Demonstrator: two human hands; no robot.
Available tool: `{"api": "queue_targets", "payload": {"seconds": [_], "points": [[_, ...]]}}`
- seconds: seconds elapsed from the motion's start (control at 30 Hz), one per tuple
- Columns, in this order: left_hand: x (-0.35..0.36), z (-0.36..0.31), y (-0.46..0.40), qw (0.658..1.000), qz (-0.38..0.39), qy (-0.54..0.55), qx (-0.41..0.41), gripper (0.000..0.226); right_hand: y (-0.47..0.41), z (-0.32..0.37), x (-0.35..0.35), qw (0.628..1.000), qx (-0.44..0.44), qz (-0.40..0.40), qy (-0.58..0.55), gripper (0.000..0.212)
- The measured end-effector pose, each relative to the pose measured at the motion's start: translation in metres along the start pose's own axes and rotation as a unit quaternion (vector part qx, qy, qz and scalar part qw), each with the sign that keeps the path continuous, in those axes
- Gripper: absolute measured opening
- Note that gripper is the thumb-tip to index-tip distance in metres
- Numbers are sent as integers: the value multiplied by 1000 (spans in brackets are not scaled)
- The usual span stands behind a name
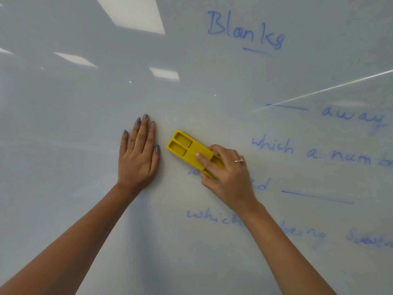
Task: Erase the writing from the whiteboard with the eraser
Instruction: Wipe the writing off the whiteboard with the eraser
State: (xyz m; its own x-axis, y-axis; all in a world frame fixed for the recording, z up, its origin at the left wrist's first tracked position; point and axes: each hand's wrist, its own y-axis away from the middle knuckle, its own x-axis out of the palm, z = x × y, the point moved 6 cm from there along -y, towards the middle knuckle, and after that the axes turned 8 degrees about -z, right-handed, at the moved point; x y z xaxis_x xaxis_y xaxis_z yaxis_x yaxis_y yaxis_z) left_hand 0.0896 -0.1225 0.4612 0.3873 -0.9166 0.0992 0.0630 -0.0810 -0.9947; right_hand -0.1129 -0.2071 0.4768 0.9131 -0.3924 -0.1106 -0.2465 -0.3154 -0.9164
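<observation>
The whiteboard (85,124) fills the whole view. Blue writing (244,30) reading "Blanks" sits at the top right, and more blue lines of words run down the right side. My right hand (227,173) grips a yellow plastic eraser (185,145) and holds it flat against the board, just left of the writing. The eraser's far end points up and to the left. My left hand (138,154) lies flat on the board with straight fingers, a little to the left of the eraser. My right hand and arm hide part of the lower words.
The left half of the board carries no writing. Reflections of ceiling lights (136,13) show at the top left. A thin bright line (319,90) crosses the right side of the board.
</observation>
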Motion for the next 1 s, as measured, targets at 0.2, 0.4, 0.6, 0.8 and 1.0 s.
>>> {"api": "queue_targets", "payload": {"seconds": [0.2,0.4,0.6,0.8,1.0], "points": [[0,-1,0,1000,-1,2,-3,55,-11,-61,-35,984,134,-114,39,44],[-1,0,0,1000,3,10,-9,55,-39,-26,-10,988,118,-104,-5,44],[-2,-1,0,1000,7,14,-5,55,-3,2,6,999,38,-8,-11,46],[-5,-2,7,1000,18,15,3,53,18,-28,-19,986,127,-100,44,43],[-8,-8,45,999,22,3,24,52,20,-5,-7,991,102,-79,27,40]]}}
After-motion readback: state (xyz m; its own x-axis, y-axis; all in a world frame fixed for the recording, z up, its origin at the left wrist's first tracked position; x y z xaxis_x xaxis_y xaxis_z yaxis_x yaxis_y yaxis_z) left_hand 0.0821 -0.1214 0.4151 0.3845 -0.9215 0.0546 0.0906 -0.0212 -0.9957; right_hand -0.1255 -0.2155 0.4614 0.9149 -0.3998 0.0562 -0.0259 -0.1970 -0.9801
